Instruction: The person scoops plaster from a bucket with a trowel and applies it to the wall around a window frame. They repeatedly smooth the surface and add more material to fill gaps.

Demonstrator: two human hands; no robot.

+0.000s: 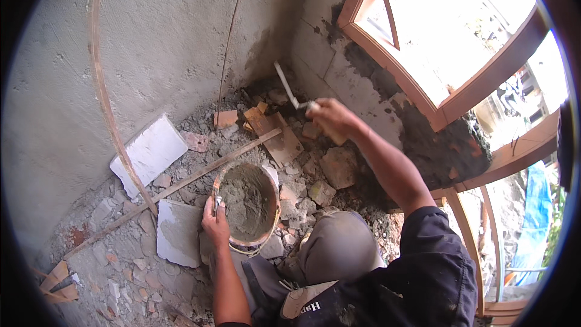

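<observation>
Some lumpy grey mortar [245,203] sits in a bucket [247,243] left fingers [209,209] clasp; right fingers [324,105] grip a trowel [286,85].

Daylight [448,18] floods a brown window frame [393,72] — grey wall [163,36], rubble-strewn floor [130,272].

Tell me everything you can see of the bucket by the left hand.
The bucket is round-mouthed, with a reddish-brown rim crusted in grey. Its opening faces up, showing rough, damp-looking grey mortar; its depth can't be told. A yellowish handle hangs along the near right side. The bucket sits amid rubble, left of the person's right knee, and the left grip holds its left rim. Its base is hidden and its material unclear.
</observation>
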